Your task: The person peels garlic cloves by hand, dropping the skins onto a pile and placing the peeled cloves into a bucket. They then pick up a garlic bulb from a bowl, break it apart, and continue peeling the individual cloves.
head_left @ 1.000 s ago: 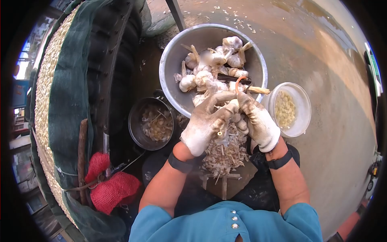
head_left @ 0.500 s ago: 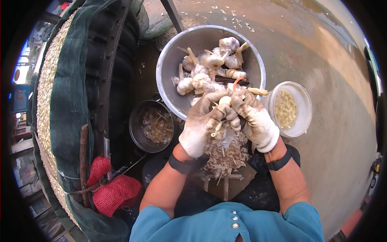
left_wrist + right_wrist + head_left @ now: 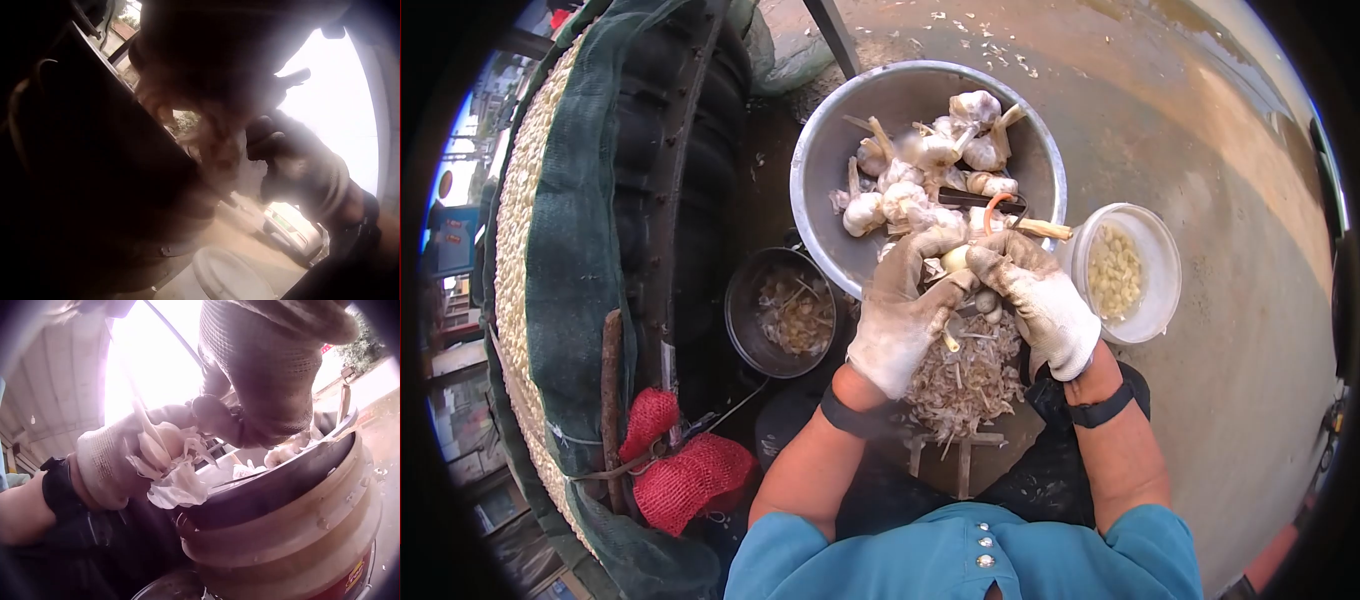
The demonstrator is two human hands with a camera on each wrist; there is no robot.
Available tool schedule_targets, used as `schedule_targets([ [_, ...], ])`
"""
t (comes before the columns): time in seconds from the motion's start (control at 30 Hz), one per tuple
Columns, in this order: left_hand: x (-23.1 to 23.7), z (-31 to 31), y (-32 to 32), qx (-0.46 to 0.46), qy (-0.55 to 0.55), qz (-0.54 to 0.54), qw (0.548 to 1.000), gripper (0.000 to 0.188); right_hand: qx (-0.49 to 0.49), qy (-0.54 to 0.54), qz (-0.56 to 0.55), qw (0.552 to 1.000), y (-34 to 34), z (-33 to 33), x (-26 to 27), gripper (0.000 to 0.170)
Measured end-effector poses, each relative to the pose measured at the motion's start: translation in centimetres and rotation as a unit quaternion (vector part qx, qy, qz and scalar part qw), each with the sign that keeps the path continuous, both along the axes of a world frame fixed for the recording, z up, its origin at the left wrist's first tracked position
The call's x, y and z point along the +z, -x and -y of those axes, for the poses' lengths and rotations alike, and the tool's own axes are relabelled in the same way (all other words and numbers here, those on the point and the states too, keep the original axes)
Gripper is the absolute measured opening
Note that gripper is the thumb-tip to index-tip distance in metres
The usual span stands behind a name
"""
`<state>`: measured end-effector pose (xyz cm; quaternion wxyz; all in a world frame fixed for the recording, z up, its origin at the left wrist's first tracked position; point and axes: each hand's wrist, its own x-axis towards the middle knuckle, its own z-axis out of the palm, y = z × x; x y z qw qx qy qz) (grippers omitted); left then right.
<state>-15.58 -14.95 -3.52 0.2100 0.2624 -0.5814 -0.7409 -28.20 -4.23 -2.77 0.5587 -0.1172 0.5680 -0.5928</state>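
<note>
My left hand, in a soiled white work glove, grips a partly skinned garlic bulb above the near rim of a metal bowl. A bare, pale clove shows between the two hands, and the bulb's cut stem sticks out below toward the body. From the other side my gloved right hand pinches at the bulb, thumb and forefinger against the clove. In the right wrist view, torn papery skin hangs from the bulb. The left wrist view is mostly dark.
Whole garlic bulbs fill the bowl, with a dark tool and a curved orange piece among them. A white tub of peeled cloves stands right, a pot of scraps left. Garlic skins are heaped below the hands.
The pale clove has come into view between the fingers, and the bulb has turned, its stem shifting. Both hands stay close together over the same spot.
</note>
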Motion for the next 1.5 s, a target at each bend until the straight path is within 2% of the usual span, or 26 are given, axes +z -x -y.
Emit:
schedule_targets([
  [0.1, -0.2, 0.4, -0.5, -0.026, -0.067, 0.044, 0.996, 0.035, -0.006, 0.024, 0.028, 0.999, 0.1, -0.4, -0.9, 0.022],
  [0.17, 0.1, 0.4, -0.4, -0.026, -0.062, 0.048, 0.997, 0.035, -0.018, 0.034, 0.042, 0.998, 0.2, -0.7, -1.0, 0.021],
  [0.23, 0.8, 0.4, -0.4, -0.026, -0.056, 0.051, 0.997, 0.034, 0.018, 0.040, 0.021, 0.999, 0.3, -0.8, -0.9, 0.021],
  [0.3, 1.4, 0.4, -0.3, -0.035, -0.141, 0.030, 0.989, 0.032, 0.007, 0.023, 0.039, 0.999, 0.3, -0.6, -0.8, 0.021],
  [0.43, 0.7, 0.4, -0.5, -0.037, -0.169, -0.014, 0.985, 0.032, -0.001, -0.014, 0.058, 0.998, 0.2, -0.2, -0.5, 0.020],
  [0.57, 0.6, 0.5, -0.5, -0.027, -0.230, -0.008, 0.973, 0.033, -0.014, 0.008, 0.069, 0.997, 0.1, -0.2, -0.2, 0.020],
  [0.63, 0.8, 0.6, -0.4, -0.016, -0.245, -0.016, 0.969, 0.032, -0.021, 0.000, 0.130, 0.991, 0.3, -0.2, -0.5, 0.020],
  [0.77, 2.4, 0.5, 0.0, -0.029, -0.238, -0.014, 0.971, 0.034, -0.041, 0.008, 0.132, 0.990, 0.4, -0.2, -0.1, 0.021],
  [0.83, 1.9, 0.6, 0.0, -0.026, -0.253, -0.029, 0.967, 0.037, -0.047, 0.027, 0.055, 0.997, 0.2, 0.0, -1.0, 0.022],
  [0.9, 0.4, 0.7, -0.2, -0.019, -0.082, 0.032, 0.996, 0.035, -0.018, 0.019, 0.039, 0.999, 0.4, 0.1, -0.7, 0.022],
  [0.93, 0.1, 0.6, -0.3, -0.019, -0.082, 0.032, 0.996, 0.035, 0.011, 0.011, 0.022, 1.000, 0.4, 0.1, -0.5, 0.022],
  [1.03, -0.7, 0.7, -0.5, -0.013, -0.045, 0.013, 0.999, 0.034, 0.011, -0.001, 0.020, 1.000, 0.4, 0.0, -0.6, 0.022],
  [1.1, -1.3, 1.1, -1.1, -0.061, 0.200, 0.093, 0.974, 0.036, 0.009, 0.004, 0.028, 1.000, 0.5, -0.2, -0.8, 0.021],
  [1.13, -1.3, 1.1, -1.2, -0.061, 0.199, 0.092, 0.974, 0.036, 0.006, 0.009, 0.035, 0.999, 0.5, -0.3, -0.8, 0.021],
  [1.2, -1.2, 1.0, -1.4, -0.056, 0.082, 0.129, 0.987, 0.035, 0.013, 0.008, 0.033, 0.999, 0.5, -0.5, -0.9, 0.021],
  [1.33, -0.8, 1.2, -1.2, -0.086, 0.147, 0.070, 0.983, 0.035, 0.015, 0.014, 0.059, 0.998, 0.3, -0.6, -1.5, 0.021],
  [1.37, 0.4, 1.1, -1.0, -0.076, -0.013, 0.051, 0.996, 0.035, 0.015, 0.013, 0.058, 0.998, 0.2, -0.5, -1.5, 0.021],
  [1.4, 1.1, 1.2, -0.8, -0.064, -0.172, 0.030, 0.983, 0.035, 0.012, 0.015, 0.073, 0.997, 0.3, -0.5, -1.5, 0.021],
  [1.5, 0.8, 1.3, -0.8, -0.056, -0.218, -0.008, 0.974, 0.034, -0.007, 0.024, 0.103, 0.994, 0.1, -0.3, -1.6, 0.022],
])
